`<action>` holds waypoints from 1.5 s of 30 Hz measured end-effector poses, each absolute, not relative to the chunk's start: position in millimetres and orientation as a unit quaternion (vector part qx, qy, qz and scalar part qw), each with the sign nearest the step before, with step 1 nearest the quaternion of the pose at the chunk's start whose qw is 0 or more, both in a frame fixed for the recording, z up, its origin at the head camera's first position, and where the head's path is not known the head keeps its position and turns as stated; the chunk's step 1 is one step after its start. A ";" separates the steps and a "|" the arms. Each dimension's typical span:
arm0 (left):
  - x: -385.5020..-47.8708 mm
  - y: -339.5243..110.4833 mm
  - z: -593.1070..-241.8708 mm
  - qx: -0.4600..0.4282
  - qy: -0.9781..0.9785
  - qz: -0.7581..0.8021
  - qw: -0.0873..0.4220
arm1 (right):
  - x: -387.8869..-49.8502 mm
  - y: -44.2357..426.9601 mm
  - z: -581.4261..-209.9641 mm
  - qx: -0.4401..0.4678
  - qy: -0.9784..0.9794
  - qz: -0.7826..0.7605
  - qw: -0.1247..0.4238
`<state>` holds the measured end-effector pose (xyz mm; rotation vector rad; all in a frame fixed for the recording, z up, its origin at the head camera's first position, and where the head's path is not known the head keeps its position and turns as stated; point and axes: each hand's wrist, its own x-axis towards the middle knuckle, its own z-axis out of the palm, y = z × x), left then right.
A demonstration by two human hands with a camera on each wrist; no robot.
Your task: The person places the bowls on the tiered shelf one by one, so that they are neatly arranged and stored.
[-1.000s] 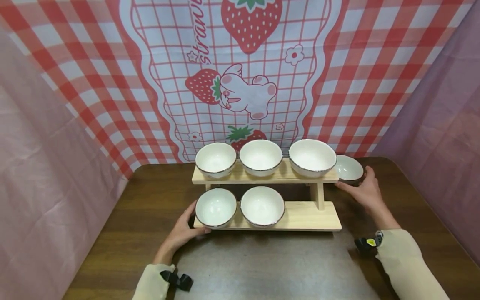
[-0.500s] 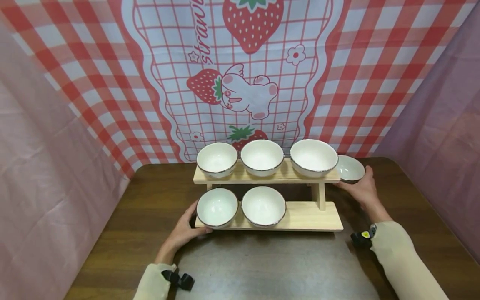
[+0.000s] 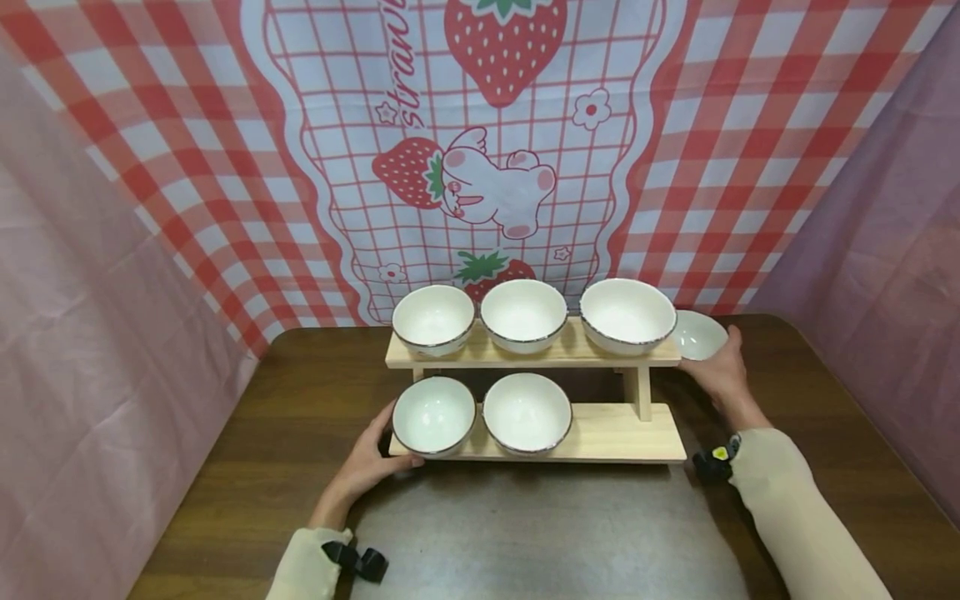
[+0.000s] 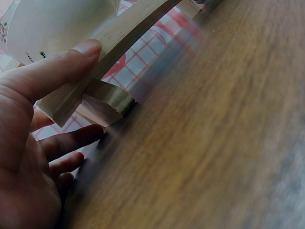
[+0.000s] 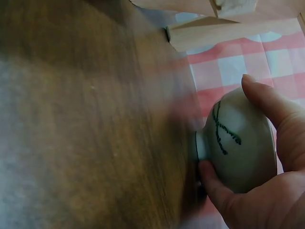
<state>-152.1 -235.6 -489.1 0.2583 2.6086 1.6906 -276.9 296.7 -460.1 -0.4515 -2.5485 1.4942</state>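
Note:
My left hand point(image 3: 369, 457) grips the left end of the lower shelf of a two-tier wooden stand point(image 3: 630, 433). In the left wrist view the thumb lies on the board's edge beside a bowl point(image 4: 62, 28), with the fingers around the end and below. My right hand point(image 3: 723, 367) holds a white bowl point(image 3: 697, 335) behind the stand's right end. Seen from the right wrist, this bowl point(image 5: 240, 143) has a green leaf mark; thumb and fingers span its side and foot. The upper tier partly hides it in the head view.
Three white bowls with dark rims, including a middle one point(image 3: 523, 317), line the upper tier. On the lower tier stand a left bowl point(image 3: 433, 417) and another point(image 3: 527, 414). A checked strawberry cloth point(image 3: 495, 183) hangs behind the brown table point(image 3: 247, 442).
My right wrist and forearm have shifted left and turned slightly, and the hand covers more of the held bowl's near side. The left hand and the stand look the same.

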 end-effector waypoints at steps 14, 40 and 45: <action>-151.0 -236.8 -488.5 0.081 0.845 0.528 0.007 | -280.1 299.1 -462.4 -0.160 -0.846 0.502 0.085; -151.6 -238.7 -489.1 0.081 0.839 0.538 0.012 | -265.4 302.6 -453.0 -0.167 -0.855 0.485 0.082; -152.4 -236.8 -489.1 0.080 0.839 0.538 0.012 | -256.1 307.4 -451.5 -0.161 -0.855 0.485 0.084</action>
